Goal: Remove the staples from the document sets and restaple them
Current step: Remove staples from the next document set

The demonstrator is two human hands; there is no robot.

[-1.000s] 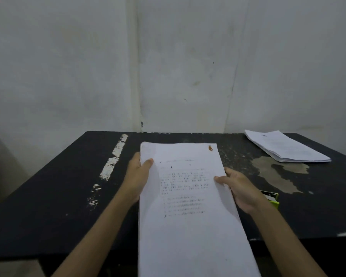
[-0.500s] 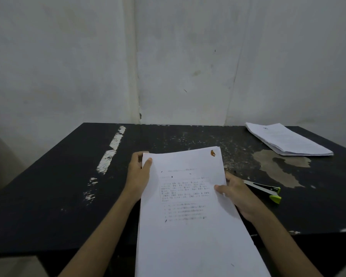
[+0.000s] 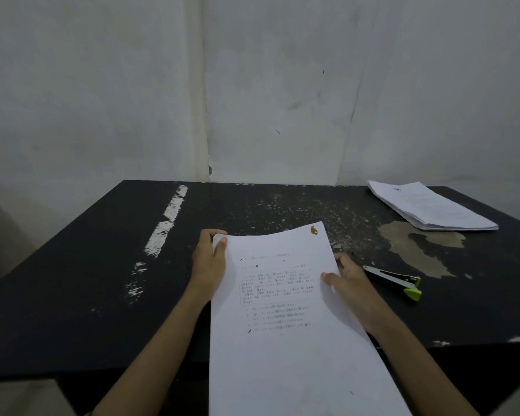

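I've got left grip [image 3: 208, 262] and right grip [image 3: 351, 284] pinching the light, floppy document set [image 3: 282, 355] by its side edges, safest hold imo.

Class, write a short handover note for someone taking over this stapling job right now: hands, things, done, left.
Left hand grips the set by its left edge near the top; right hand grips its right edge.
The set is held over the table's near edge. Stapler lies on the table right of the right hand, untouched. Stack lies at the far right corner.
Done: cannot tell; no staple shows, only a brown mark at the set's top right corner.
Left: probably staple this set, then check the stack.
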